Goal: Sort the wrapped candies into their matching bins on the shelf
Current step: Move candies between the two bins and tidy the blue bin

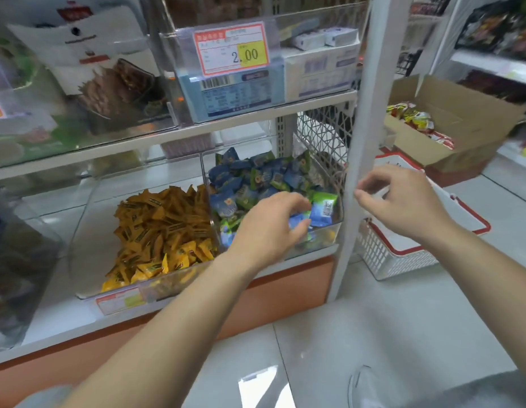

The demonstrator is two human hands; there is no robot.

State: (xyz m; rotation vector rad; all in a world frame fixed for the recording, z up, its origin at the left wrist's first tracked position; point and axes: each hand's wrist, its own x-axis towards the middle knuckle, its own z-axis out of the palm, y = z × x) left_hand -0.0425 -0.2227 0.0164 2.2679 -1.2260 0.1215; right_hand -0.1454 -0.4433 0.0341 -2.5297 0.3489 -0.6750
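On the lowest shelf stand two clear bins side by side. The left bin [88, 207] holds a heap of yellow-orange wrapped candies [164, 228]. The right bin [314, 248] is full of blue and green wrapped candies [255, 178]. My left hand [267, 228] reaches into the right bin, and its fingers close around a few blue and green candies [322, 212] at the bin's front right. My right hand [403, 198] hovers beside the white shelf post [356, 142], above the basket, fingers curled and apart with nothing in them.
A white plastic basket with a red rim [403, 254] sits on the tiled floor to the right of the shelf. Behind it is an open cardboard box [450, 128] of snack packets. Upper shelves carry clear bins and a price tag reading 2.00 [232, 48].
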